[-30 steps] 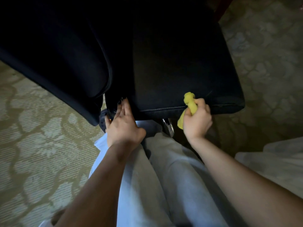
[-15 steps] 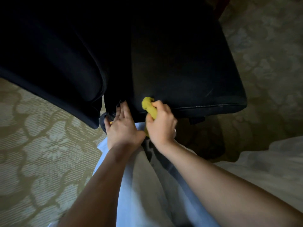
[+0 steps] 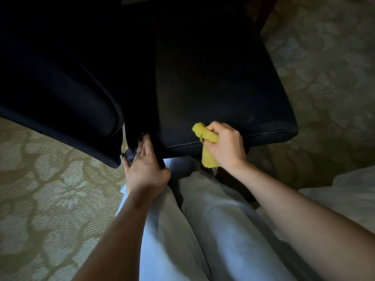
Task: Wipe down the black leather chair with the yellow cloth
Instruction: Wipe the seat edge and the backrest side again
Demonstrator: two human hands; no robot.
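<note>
The black leather chair (image 3: 213,82) fills the upper half of the view, its seat edge facing me and its dark backrest (image 3: 60,88) at the left. My right hand (image 3: 227,147) grips the bunched yellow cloth (image 3: 204,134) against the front seam of the seat, with a tail of cloth hanging below. My left hand (image 3: 145,169) rests with straight fingers on the seat's left corner, near the gap between seat and backrest.
Patterned beige carpet (image 3: 40,199) lies at the left and a darker patterned floor (image 3: 324,78) at the right. My legs in light trousers (image 3: 203,230) are directly under the chair edge. A pale fabric (image 3: 345,195) shows at the right.
My right hand slid the cloth left along the seat edge toward my left hand, then back to the right. My left hand stayed on the seat corner.
</note>
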